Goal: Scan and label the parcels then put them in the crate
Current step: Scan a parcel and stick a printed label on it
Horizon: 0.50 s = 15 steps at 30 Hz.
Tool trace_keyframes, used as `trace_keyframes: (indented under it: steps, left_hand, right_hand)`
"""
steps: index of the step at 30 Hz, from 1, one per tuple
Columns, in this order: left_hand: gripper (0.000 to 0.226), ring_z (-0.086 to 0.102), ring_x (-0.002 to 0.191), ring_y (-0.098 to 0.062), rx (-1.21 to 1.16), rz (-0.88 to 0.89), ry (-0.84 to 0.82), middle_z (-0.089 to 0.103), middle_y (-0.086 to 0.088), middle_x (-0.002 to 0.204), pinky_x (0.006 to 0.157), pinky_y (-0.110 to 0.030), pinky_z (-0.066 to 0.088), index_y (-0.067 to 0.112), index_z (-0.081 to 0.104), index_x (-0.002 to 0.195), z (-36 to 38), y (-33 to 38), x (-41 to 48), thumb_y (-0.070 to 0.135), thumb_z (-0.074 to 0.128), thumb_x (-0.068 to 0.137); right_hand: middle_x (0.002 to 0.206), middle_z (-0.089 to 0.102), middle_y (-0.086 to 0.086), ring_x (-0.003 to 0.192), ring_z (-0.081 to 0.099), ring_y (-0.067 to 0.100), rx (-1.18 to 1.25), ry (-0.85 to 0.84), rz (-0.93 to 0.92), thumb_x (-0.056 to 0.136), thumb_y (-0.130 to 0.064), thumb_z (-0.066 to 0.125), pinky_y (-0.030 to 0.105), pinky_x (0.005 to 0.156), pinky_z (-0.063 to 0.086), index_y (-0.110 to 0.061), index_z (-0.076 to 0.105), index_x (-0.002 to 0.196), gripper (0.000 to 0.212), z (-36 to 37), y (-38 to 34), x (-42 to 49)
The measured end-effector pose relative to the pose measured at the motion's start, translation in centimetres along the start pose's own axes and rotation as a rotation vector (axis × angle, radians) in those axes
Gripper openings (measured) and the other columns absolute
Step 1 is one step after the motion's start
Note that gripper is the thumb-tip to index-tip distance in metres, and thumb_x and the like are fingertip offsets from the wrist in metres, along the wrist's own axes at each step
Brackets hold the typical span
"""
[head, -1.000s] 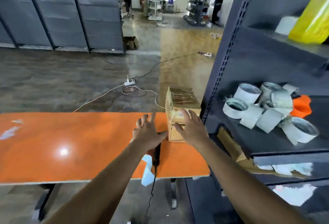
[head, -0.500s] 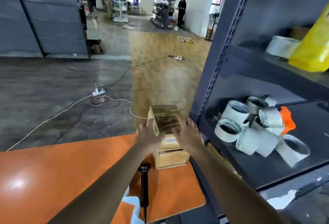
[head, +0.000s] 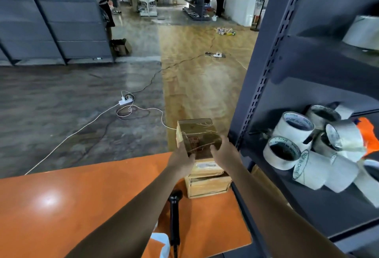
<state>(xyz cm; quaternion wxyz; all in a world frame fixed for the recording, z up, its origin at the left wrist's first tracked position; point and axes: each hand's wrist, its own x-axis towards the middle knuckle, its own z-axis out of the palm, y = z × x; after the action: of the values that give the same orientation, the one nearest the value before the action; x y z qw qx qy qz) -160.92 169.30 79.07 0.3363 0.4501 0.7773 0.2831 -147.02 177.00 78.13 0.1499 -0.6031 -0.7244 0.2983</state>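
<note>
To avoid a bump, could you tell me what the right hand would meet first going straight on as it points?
The brown tape-wrapped cardboard parcel that the right hand grips; past it the way looks free, with the grey metal shelf post to its right.

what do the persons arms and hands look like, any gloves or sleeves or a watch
Both are bare. The left hand and right hand wear no gloves, and no ring can be made out. The left forearm and right forearm are uncovered down to the bottom edge of the view, so no sleeve shows. No watch, wristband, cable or marking is visible at either wrist.
</note>
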Motion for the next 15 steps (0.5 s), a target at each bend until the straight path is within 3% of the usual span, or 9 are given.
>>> trace_keyframes:
  steps: [2, 4, 6, 9, 12, 13, 15]
  left_hand:
    - [0.048, 0.059, 0.077, -0.008, -0.058, 0.020, 0.038, 0.051, 0.016, 0.098, 0.055, -0.016, 0.043, 0.020, 0.035, 0.144, -0.5, -0.5, 0.0, 0.023, 0.050, 0.098]
    - [0.043, 0.058, 0.069, -0.007, -0.138, -0.001, 0.056, 0.056, 0.012, 0.092, 0.050, -0.019, 0.043, 0.022, 0.047, 0.136, -1.7, -1.2, 0.1, 0.019, 0.052, 0.093]
    - [0.041, 0.064, 0.071, -0.016, -0.237, -0.033, 0.049, 0.065, 0.000, 0.096, 0.058, -0.031, 0.055, 0.021, 0.055, 0.127, -3.7, -2.2, 0.0, 0.016, 0.052, 0.086]
    - [0.037, 0.064, 0.070, -0.027, -0.356, -0.051, 0.044, 0.068, -0.004, 0.081, 0.070, -0.048, 0.058, 0.032, 0.068, 0.099, -7.1, -4.5, -0.4, 0.008, 0.048, 0.078]
    - [0.062, 0.061, 0.070, -0.023, -0.410, -0.030, 0.125, 0.066, 0.009, 0.064, 0.068, -0.043, 0.056, 0.053, 0.065, 0.071, -10.9, -7.7, -1.0, -0.005, 0.045, 0.076]
    - [0.073, 0.061, 0.072, -0.017, -0.423, -0.022, 0.155, 0.066, 0.017, 0.062, 0.069, -0.039, 0.055, 0.063, 0.061, 0.072, -12.1, -8.7, -1.2, -0.008, 0.044, 0.076]
    - [0.069, 0.059, 0.076, -0.010, -0.462, -0.030, 0.150, 0.067, 0.018, 0.071, 0.065, -0.033, 0.054, 0.055, 0.063, 0.090, -14.8, -11.0, -2.0, -0.009, 0.043, 0.077]
  right_hand:
    - [0.141, 0.050, 0.012, 0.123, 0.053, 0.032, 0.027, 0.029, 0.045, 0.098, -0.036, 0.052, 0.041, 0.096, 0.045, -0.013, 0.030, 0.149, 0.061, 0.0, -0.7, 0.0]
    - [0.138, 0.052, 0.011, 0.119, 0.054, 0.031, 0.056, 0.040, 0.059, 0.096, -0.038, 0.053, 0.037, 0.091, 0.046, -0.012, 0.034, 0.147, 0.060, 0.2, -1.8, -0.2]
    - [0.132, 0.054, 0.010, 0.113, 0.056, 0.030, 0.081, 0.037, 0.063, 0.095, -0.040, 0.053, 0.034, 0.084, 0.045, -0.012, 0.039, 0.143, 0.057, 0.8, -3.5, -0.5]
    - [0.119, 0.057, 0.008, 0.104, 0.057, 0.027, 0.141, 0.013, 0.059, 0.092, -0.043, 0.052, 0.034, 0.082, 0.046, -0.015, 0.052, 0.129, 0.046, 2.5, -6.7, -1.5]
    - [0.090, 0.061, 0.004, 0.082, 0.060, 0.022, 0.264, 0.051, 0.037, 0.096, -0.037, 0.046, 0.033, 0.068, 0.045, -0.018, 0.064, 0.098, 0.027, 4.9, -10.7, -3.0]
    - [0.085, 0.060, 0.002, 0.076, 0.059, 0.019, 0.286, 0.065, 0.034, 0.098, -0.032, 0.043, 0.033, 0.065, 0.045, -0.018, 0.066, 0.097, 0.027, 5.6, -11.9, -3.5]
    - [0.088, 0.064, 0.001, 0.071, 0.060, 0.018, 0.337, 0.077, 0.057, 0.101, -0.025, 0.040, 0.029, 0.059, 0.045, -0.022, 0.066, 0.119, 0.032, 7.6, -14.3, -4.9]
